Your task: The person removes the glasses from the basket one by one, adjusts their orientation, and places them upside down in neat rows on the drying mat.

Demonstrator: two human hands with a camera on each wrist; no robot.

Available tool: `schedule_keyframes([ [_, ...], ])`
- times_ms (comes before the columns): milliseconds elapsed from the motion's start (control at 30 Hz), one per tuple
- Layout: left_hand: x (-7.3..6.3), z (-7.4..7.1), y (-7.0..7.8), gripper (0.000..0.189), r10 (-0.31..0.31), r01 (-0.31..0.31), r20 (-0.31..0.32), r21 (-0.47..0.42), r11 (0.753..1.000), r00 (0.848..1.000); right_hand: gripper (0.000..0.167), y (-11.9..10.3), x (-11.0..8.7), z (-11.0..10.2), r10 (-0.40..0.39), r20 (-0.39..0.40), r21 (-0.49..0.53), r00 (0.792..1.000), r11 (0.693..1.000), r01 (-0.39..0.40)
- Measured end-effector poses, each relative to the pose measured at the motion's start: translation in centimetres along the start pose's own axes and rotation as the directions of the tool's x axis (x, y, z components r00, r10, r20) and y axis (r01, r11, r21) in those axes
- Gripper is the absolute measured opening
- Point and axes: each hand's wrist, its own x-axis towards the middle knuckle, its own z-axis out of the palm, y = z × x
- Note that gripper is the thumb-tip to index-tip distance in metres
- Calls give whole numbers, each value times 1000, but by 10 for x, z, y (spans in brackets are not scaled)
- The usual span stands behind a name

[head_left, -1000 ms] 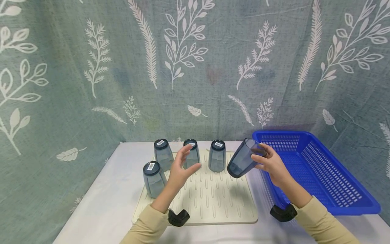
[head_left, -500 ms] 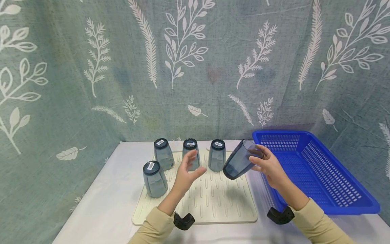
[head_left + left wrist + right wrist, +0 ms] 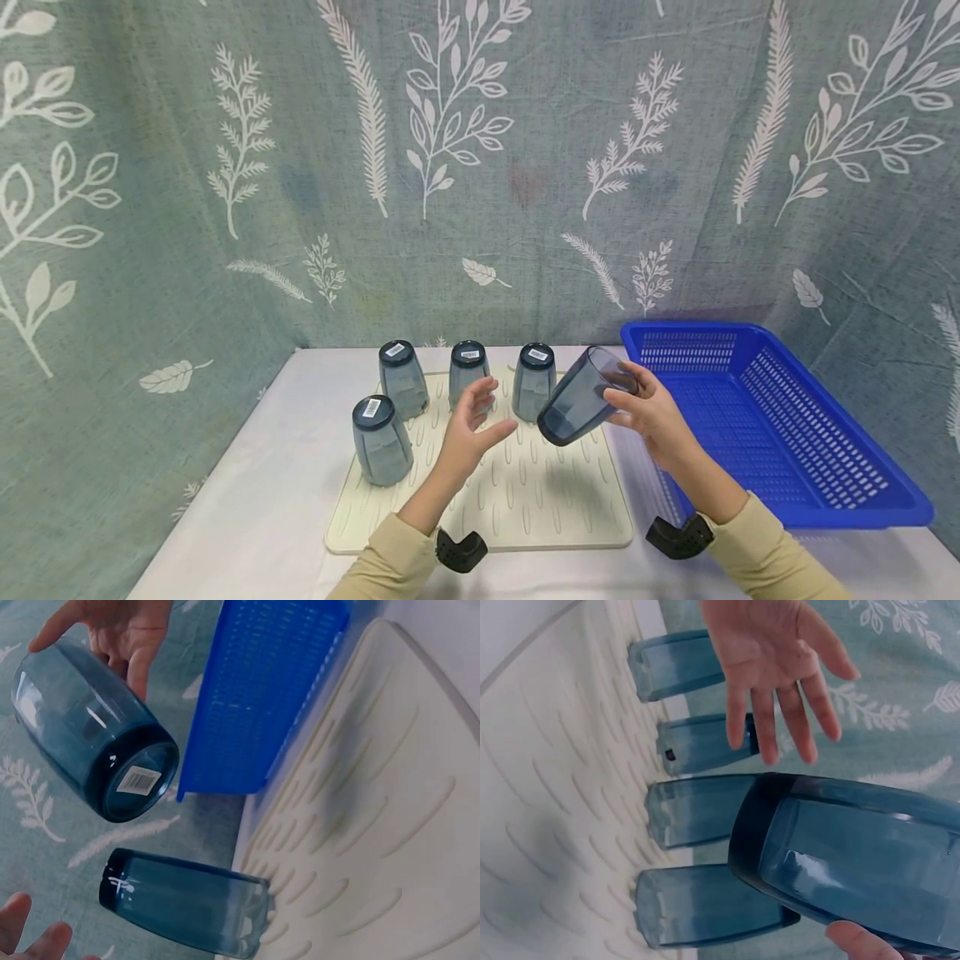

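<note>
My right hand grips a blue-tinted glass near its rim. The glass is tilted above the drying mat, its thick base pointing down and left; a barcode label on the base shows in the left wrist view. To the left, my left hand hovers over the mat with fingers spread and nothing in them, its palm toward the held glass. Several matching glasses stand upside down on the mat: a back-left glass, a middle glass partly hidden by my left hand, a back-right glass, and a front-left glass.
A blue plastic basket with perforated sides stands right of the mat. White cloth covers the table, and a leaf-patterned green curtain hangs behind and at the left.
The held glass has moved left and slightly down with my right hand, tilting further over. My left hand has drifted right and down. The standing glasses have not moved.
</note>
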Motion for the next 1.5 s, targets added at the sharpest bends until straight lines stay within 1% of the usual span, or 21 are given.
schedule_keyframes([
  [167, 0, 2, -4, 68, -21, 21, 16, -14, 1000, 1000, 74, 3, 0, 4, 4, -1, 35, 1000, 999, -4],
  [367, -2, 3, -12, 68, -62, 63, 23, -29, 998, 998, 74, 6, 1, 10, 12, -5, 61, 1000, 998, -12],
  [533, -3, 5, -17, 69, -93, 94, 31, -50, 994, 995, 72, 10, 1, 16, 13, -11, 103, 1000, 995, -12],
  [733, -3, 6, -19, 67, -125, 127, 41, -77, 989, 991, 69, 16, 1, 23, 9, -6, 126, 1000, 992, -8],
  [867, -5, 7, -21, 66, -130, 134, 48, -90, 987, 990, 68, 19, 1, 26, 4, 3, 147, 1000, 989, -4],
  [1200, -7, 11, -29, 69, -173, 182, 78, -126, 975, 982, 67, 28, 2, 35, -2, -3, 171, 1000, 985, 3],
  [1367, -7, 13, -29, 67, -191, 199, 82, -119, 973, 978, 67, 32, 3, 38, -11, 13, 179, 1000, 984, 9],
  [1500, -7, 14, -27, 69, -199, 208, 82, -108, 972, 976, 64, 33, 3, 41, -22, 21, 199, 1000, 980, 18],
])
